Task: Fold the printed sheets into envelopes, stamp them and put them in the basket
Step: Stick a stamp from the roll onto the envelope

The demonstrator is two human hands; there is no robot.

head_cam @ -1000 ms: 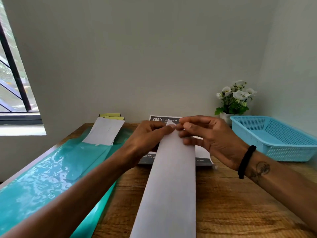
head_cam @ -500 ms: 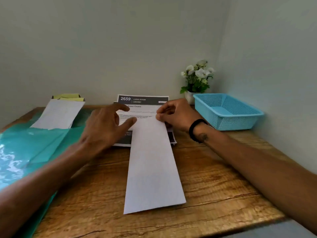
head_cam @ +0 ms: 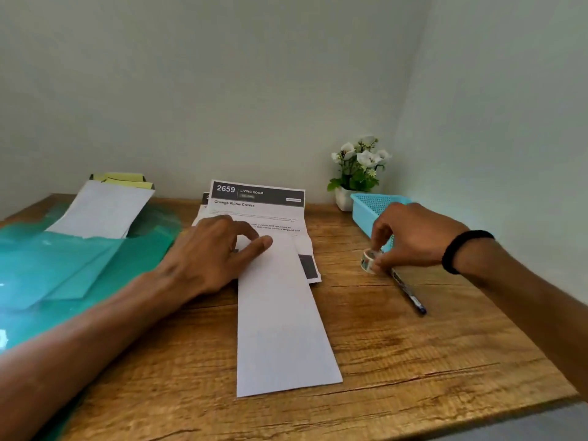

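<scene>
A long folded white sheet (head_cam: pixel 283 326) lies lengthwise on the wooden table (head_cam: pixel 413 354). My left hand (head_cam: pixel 216 253) presses its far end flat with fingers spread. Under that end is a stack of printed sheets (head_cam: pixel 257 202) headed "2659 LIVING ROOM". My right hand (head_cam: pixel 410 237) is at the right, pinching a small roll of stamps or tape (head_cam: pixel 369 261) that rests on the table. The blue basket (head_cam: pixel 374 208) stands just behind that hand, partly hidden by it.
A pen (head_cam: pixel 410 294) lies on the table right of the folded sheet. A teal plastic sheet (head_cam: pixel 57 272) covers the left side, with white folded papers (head_cam: pixel 101 211) and yellow pads (head_cam: pixel 122 178) on it. A potted white flower (head_cam: pixel 358 173) stands in the back corner.
My right hand left the top of the folded sheet and moved right to take hold of the small roll. My left hand now presses the sheet's far end alone.
</scene>
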